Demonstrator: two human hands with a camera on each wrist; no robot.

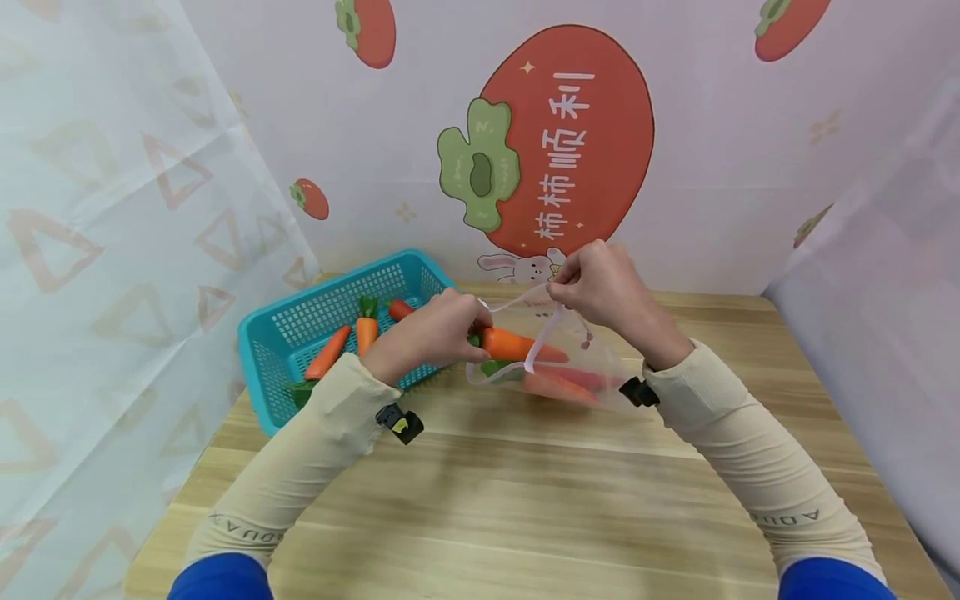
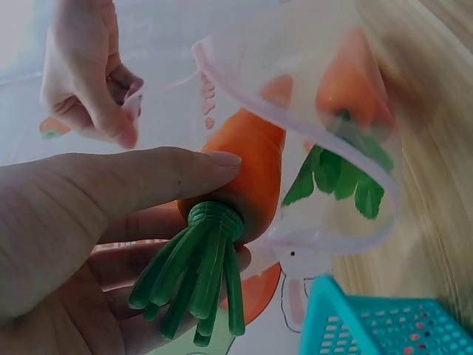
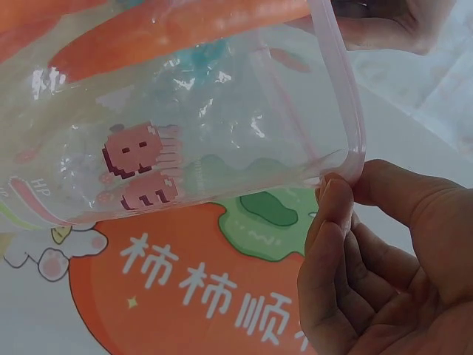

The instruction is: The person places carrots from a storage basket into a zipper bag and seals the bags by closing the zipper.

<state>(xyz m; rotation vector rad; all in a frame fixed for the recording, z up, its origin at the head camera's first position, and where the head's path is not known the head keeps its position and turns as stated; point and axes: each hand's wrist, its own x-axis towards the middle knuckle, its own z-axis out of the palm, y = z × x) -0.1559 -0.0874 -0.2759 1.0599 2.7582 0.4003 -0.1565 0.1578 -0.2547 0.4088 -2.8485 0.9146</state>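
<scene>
From here, a hand could slide over the tabletop (image 1: 480,508) btwn the sleeves (image 1: 307,450), up to the clear bag (image 1: 596,342). Bag's mouth gapes twd L side, but L hand (image 1: 438,329) w/ its carrot (image 2: 251,166) blocks part of it; R hand (image 1: 603,283) at the rim bars the upper corner. Basket (image 1: 258,379) walls off far L, partly behind L forearm. Backdrop (image 1: 712,167) stops any reach past table's rear edge. R of R forearm, there's a passable strip.
</scene>
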